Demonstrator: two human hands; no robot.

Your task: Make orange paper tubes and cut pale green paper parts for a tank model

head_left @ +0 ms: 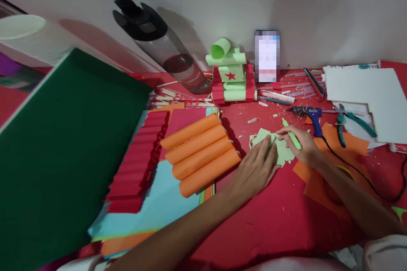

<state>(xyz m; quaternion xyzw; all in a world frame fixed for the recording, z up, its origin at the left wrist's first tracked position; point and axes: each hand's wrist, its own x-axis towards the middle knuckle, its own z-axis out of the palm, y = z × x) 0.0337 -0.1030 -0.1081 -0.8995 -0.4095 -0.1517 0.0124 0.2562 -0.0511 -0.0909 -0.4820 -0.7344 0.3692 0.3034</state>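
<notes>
Board (76, 135), dark green and flat, occupies the far left, beside a ridged red paper piece (138, 161). Four orange paper rolls (202, 154) lie side by side next. The left hand (257, 165) rests on pale-green cut paper (285, 152) upon the red-covered worktop (248, 230); whether its fingers grip anything cannot be told. The right hand (305, 146) grips a slim bright-green marker (294, 139) over this paper. Farther right lie a blue glue gun (314, 120) and teal-handled pliers (341, 132).

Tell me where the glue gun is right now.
In the head view, the blue glue gun lies right of centre on the red table, beyond the right hand, with the teal-handled pliers to its right and the box cutter behind it.
</notes>
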